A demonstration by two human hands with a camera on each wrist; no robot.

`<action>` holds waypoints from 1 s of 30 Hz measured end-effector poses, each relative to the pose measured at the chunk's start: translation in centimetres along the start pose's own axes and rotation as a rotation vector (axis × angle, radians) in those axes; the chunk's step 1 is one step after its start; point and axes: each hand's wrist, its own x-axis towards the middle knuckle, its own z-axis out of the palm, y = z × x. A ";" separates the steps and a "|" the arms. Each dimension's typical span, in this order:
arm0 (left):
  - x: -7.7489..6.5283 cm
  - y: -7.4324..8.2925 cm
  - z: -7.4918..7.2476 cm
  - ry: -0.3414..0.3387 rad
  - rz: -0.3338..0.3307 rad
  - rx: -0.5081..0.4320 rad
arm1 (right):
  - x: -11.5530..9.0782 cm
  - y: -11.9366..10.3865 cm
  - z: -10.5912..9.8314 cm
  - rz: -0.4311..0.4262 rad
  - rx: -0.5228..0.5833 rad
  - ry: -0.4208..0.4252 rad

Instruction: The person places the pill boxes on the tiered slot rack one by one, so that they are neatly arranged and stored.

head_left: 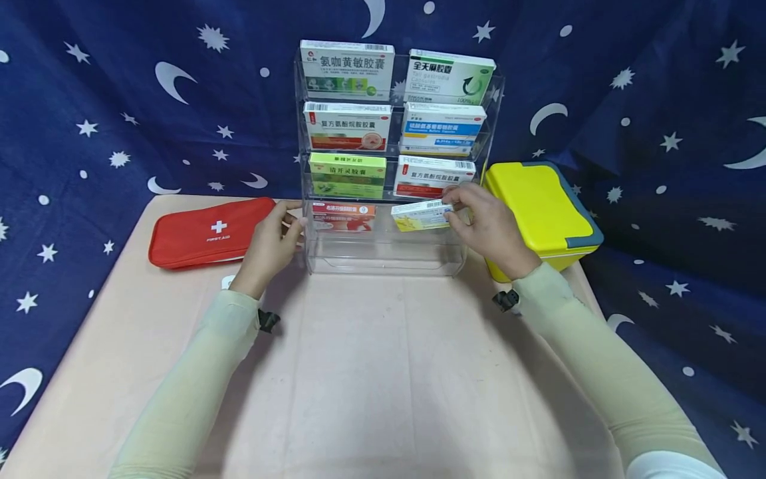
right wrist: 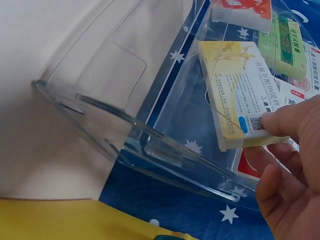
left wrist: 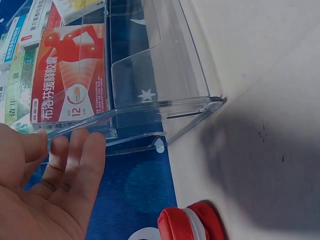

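Observation:
A clear medicine rack [head_left: 385, 266] stands at the table's far side with medicine boxes on its tiers. My right hand [head_left: 487, 226] pinches a yellow-and-white medicine box [head_left: 421, 215] by its right end, thumb on the printed face. In the right wrist view this box [right wrist: 240, 95] tilts at the rack's lowest tier. Beside it on that tier sits a red medicine box [head_left: 344, 217], seen large in the left wrist view. My left hand [head_left: 272, 243] holds the rack's left side edge, thumb and fingers [left wrist: 92, 155] around the clear panel.
On the upper tiers sit several boxes, among them a light green box [head_left: 347, 176] and a blue-and-white one [head_left: 443, 130]. A red first-aid pouch [head_left: 209, 233] lies left of the rack. A yellow case [head_left: 529, 206] with a grey-blue edge stands to its right. Star-patterned cloth hangs behind.

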 end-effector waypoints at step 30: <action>-0.1 -0.6 0.1 0.008 0.022 0.058 | -1.1 -1.8 -0.4 0.163 -0.223 -0.068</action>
